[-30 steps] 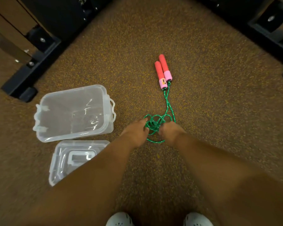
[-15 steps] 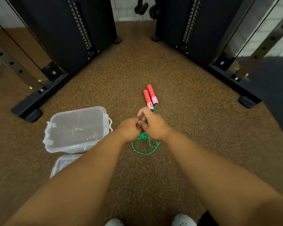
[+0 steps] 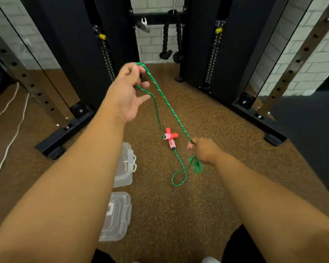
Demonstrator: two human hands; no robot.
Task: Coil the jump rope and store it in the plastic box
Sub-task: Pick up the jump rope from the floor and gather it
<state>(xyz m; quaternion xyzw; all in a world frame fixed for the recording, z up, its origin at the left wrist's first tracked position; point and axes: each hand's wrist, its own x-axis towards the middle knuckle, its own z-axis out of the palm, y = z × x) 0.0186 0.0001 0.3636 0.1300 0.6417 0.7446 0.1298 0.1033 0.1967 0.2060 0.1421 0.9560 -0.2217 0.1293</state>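
Rope is up off the floor between my two hands. My left hand [image 3: 129,92] is raised high, thumb and forefinger pinching the green cord of the jump rope [image 3: 167,105] at the top of its bend, the other fingers spread loose below. From that pinch one strand runs taut down to my right hand [image 3: 202,149], and a second strand drops slack toward the handles. My right hand is lower and closed around the cord, with a small tangle of green loops hanging beneath the fist. One wide loop lies on the brown speckled floor [image 3: 207,114] just below and left of that hand.

Both red and pink handles [image 3: 170,138] lie on the floor, crossed over each other, between my arms. A small mark sits on the pink band of one handle, too small to read.

Over by my left forearm, the clear plastic box [image 3: 124,168] sits open on the floor, partly hidden by the arm. Its lid [image 3: 116,217] lies flat just nearer to me. No lettering shows on either. Black gym machine frames [image 3: 80,54] stand beyond, and two knotted black ropes [image 3: 171,40] hang before the white brick wall.
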